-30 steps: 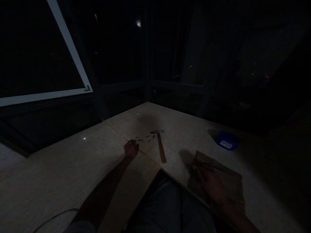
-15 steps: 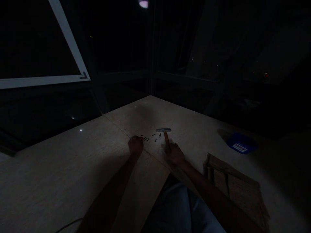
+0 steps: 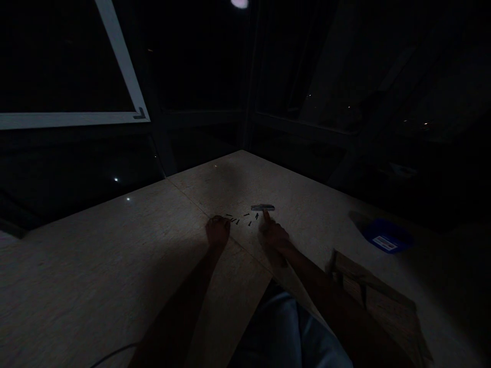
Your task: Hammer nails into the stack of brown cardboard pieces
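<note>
A hammer (image 3: 263, 208) is at the middle of the pale tiled floor, its metal head lying crosswise. My right hand (image 3: 275, 234) is closed around its wooden handle, with a finger reaching close to the head. Several small dark nails or screws (image 3: 238, 222) lie scattered between my two hands. Just left of them, my left hand (image 3: 218, 231) rests low at the floor with its fingers curled. Whatever those fingers hold, if anything, is too dark to make out.
A blue plastic tub (image 3: 387, 235) with a white label stands at the right. Nearer me is a brown wooden or cardboard piece (image 3: 376, 286). Dark glass panes meet in the far corner, with a white window frame (image 3: 76, 120) at upper left. A cable (image 3: 115, 350) lies at lower left.
My right hand has shifted up the handle, closer to the hammer head. The view has turned slightly. My left hand stays by the nails or screws with curled fingers.
</note>
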Motion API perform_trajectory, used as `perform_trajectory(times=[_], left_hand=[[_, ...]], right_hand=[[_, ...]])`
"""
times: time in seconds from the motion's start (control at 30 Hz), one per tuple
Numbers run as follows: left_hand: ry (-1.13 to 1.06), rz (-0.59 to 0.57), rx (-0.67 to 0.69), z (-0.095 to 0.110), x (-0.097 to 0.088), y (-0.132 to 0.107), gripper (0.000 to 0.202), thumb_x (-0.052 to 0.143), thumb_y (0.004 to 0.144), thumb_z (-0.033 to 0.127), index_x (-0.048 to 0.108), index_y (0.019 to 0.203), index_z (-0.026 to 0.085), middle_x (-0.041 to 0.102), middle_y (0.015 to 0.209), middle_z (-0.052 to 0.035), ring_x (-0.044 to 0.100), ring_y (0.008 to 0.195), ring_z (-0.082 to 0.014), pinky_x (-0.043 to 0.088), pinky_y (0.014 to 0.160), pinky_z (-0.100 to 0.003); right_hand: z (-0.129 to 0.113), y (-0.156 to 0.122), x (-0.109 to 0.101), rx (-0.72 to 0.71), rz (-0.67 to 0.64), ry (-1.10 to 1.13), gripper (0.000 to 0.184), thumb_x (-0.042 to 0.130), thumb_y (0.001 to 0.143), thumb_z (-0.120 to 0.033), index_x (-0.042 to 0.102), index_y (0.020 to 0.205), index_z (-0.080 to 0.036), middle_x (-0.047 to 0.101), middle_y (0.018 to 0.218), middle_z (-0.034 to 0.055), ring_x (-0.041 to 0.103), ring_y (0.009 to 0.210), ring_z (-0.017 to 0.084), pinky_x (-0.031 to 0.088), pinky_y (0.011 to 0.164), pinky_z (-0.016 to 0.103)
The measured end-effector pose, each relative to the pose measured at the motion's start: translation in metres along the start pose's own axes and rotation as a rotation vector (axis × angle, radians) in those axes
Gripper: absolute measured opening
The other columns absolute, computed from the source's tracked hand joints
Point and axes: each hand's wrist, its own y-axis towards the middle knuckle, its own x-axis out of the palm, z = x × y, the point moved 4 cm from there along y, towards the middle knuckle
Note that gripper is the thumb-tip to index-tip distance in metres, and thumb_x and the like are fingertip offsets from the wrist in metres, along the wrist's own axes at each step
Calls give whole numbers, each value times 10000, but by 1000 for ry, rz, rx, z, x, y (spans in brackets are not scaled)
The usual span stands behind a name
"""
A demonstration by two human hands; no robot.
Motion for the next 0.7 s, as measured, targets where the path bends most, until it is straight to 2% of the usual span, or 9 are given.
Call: perform_trajectory(times=[0.1, 0.2, 0.3, 0.4, 0.53, 0.63, 0.7], left_hand=[[-6, -3, 9, -1, 0, 1, 335, 470, 951, 284, 788, 1030, 212, 710, 1157, -106, 625, 1077, -274, 467, 934, -377], [-9, 22, 20, -3, -1, 2, 360, 441, 935, 262, 788, 993, 188, 722, 1134, -120, 642, 1052, -277, 479, 935, -372], [-25, 50, -7, -7, 0, 6, 339, 456, 893, 247, 778, 958, 162, 738, 1069, -133, 656, 1006, -285, 493, 933, -392], [-50, 61, 26, -5, 2, 8, 330, 456, 881, 262, 764, 923, 149, 742, 1026, -134, 663, 941, -285, 504, 903, -420], [-238, 168, -196, -11, -2, -1, 337, 535, 846, 328, 743, 1009, 118, 737, 960, -130, 668, 850, -283, 532, 767, -401], [-356, 247, -343, -12, -4, -13, 321, 559, 819, 384, 729, 926, 134, 721, 849, -86, 675, 830, -279, 551, 782, -413], [-434, 288, -379, -6, -4, -21, 275, 565, 800, 381, 707, 860, 153, 719, 842, -60, 689, 873, -273, 563, 838, -418]], right_hand=[[5, -1, -14, -10, -7, 187, 313, 600, 897, -221, 616, 1189, -109, 704, 1118, 220, 692, 1077, 311, 531, 823, 360], [22, -12, -31, -19, -14, 398, 269, 656, 845, -225, 638, 1096, -130, 716, 832, 107, 709, 772, 225, 501, 610, 268], [52, -38, -48, -37, 13, 613, 349, 649, 825, -243, 592, 1162, -171, 652, 705, -10, 565, 483, 117, 419, 448, 216], [94, -81, -64, -80, 70, 800, 416, 630, 813, -322, 544, 1207, -217, 612, 688, -71, 458, 387, 75, 373, 374, 195], [160, -152, -72, -233, 20, 1221, 467, 668, 776, -528, 600, 1085, -184, 419, 431, -137, 320, 273, 65, 257, 302, 185], [218, -198, -67, -117, 52, 1310, 563, 714, 750, -599, 602, 1100, -173, 434, 433, -133, 311, 247, 59, 204, 271, 180], [252, -222, -61, -28, 83, 1313, 626, 718, 731, -651, 597, 1116, -173, 433, 422, -134, 314, 234, 68, 200, 260, 183]])
